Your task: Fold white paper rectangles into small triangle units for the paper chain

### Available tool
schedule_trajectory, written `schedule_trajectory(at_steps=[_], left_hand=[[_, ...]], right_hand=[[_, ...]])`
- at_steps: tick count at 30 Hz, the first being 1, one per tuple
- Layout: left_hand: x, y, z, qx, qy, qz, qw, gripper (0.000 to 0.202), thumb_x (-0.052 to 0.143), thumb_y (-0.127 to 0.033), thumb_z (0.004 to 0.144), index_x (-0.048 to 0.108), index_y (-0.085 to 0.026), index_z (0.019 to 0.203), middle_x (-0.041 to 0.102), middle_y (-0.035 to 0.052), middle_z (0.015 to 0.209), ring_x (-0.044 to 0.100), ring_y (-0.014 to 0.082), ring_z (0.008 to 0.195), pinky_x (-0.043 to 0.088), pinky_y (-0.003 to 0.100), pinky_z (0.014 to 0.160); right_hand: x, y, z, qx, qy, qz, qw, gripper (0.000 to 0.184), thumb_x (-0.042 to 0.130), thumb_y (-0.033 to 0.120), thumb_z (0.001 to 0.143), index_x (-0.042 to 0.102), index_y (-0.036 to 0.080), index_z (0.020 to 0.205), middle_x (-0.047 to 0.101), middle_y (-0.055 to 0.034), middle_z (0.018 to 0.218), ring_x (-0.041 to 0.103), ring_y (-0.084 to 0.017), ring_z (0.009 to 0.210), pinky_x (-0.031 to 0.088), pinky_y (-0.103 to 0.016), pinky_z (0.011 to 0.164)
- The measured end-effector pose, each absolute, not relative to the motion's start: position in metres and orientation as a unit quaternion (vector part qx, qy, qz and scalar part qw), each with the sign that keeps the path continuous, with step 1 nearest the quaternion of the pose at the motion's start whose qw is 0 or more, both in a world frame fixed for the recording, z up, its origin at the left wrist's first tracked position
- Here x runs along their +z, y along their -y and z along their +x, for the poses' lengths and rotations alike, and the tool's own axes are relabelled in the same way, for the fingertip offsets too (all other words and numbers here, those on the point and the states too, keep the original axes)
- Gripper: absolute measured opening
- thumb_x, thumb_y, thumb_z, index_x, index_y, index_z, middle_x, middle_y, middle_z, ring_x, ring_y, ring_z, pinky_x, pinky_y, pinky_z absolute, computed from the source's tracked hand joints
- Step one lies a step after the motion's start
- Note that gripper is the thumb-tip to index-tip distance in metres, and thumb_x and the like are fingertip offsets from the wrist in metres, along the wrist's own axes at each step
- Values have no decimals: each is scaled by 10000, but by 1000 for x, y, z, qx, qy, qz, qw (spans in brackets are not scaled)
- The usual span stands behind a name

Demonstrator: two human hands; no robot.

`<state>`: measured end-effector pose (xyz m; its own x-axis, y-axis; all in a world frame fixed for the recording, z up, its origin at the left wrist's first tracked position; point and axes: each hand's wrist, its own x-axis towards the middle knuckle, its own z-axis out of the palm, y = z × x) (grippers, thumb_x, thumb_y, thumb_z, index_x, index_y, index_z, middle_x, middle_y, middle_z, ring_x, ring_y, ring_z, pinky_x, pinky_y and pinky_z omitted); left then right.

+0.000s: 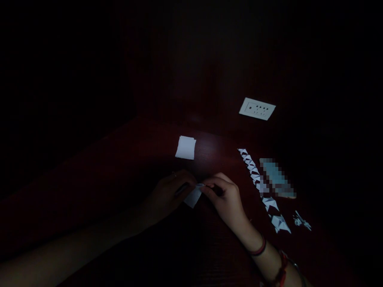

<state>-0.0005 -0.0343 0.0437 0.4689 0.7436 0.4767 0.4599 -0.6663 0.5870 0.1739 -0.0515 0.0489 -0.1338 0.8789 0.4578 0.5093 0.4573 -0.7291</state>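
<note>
A small white piece of paper (193, 198) is pinched between my two hands near the middle of the dark red table. My left hand (173, 189) grips its left side, mostly in shadow, with a ring on one finger. At the upper right corner, the thumb and forefinger of my right hand (223, 193) close on the paper, whose top edge looks folded or curled. Beyond my hands lies a stack of white paper squares (186, 148). Right of my right hand runs a row of folded white paper pieces (254, 175).
A phone-like flat object (277, 177), its surface blurred out, lies beside the row of folded pieces. Small white scraps (301, 221) sit nearer on the right. A white socket panel (257, 109) is at the back right. The surroundings are very dark.
</note>
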Motion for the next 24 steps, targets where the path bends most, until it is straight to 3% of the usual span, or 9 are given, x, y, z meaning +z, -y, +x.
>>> schedule_trajectory(at_steps=[7,15,24], left_hand=[[43,35,-1,356,-367,839,185,78,508,-231,828,537,-205,896,578,-10,874,553,122,800,433,218,733],[45,37,0,385,-364,829,180,67,488,-169,831,537,-192,792,585,-28,781,561,96,713,434,197,687],[43,37,0,402,-368,811,212,53,539,-249,812,528,-197,816,580,-44,782,557,90,712,439,185,665]], right_hand=[[49,55,171,184,744,-469,438,99,561,104,753,605,191,740,581,-18,776,525,-146,755,420,-258,680],[53,56,173,191,764,-440,432,89,548,137,779,612,196,801,605,-16,788,534,-139,762,421,-253,685],[56,58,173,169,767,-419,455,111,509,108,787,590,179,758,578,-16,745,514,-138,724,411,-265,653]])
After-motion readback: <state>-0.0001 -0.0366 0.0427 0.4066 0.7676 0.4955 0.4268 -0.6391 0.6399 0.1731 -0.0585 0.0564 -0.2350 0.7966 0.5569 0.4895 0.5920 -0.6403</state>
